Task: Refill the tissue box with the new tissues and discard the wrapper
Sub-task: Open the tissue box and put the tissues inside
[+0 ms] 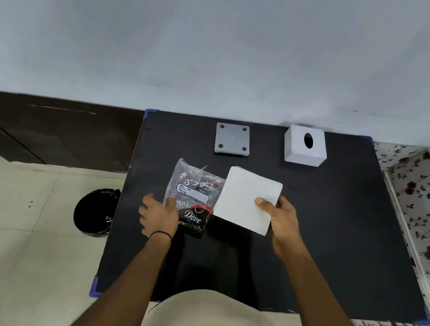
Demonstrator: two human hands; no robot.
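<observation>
A white stack of square tissues (245, 197) is held at its near right corner by my right hand (281, 222), thumb on top, just above the black table. The clear plastic wrapper (193, 187) with a white label and red-black print lies flat to the left of the stack; my left hand (158, 214) pinches its near left edge. At the back right stands the white tissue box cover (304, 146) with an oval hole on top. Its grey base plate (232, 139) with four dark feet lies upside down to the left of the cover.
The black table (336, 235) has blue tape at its corners. A black-lined waste bin (95, 211) stands on the tiled floor just left of the table. A flowered cloth surface (426, 220) borders the table's right side. A pale wall runs behind.
</observation>
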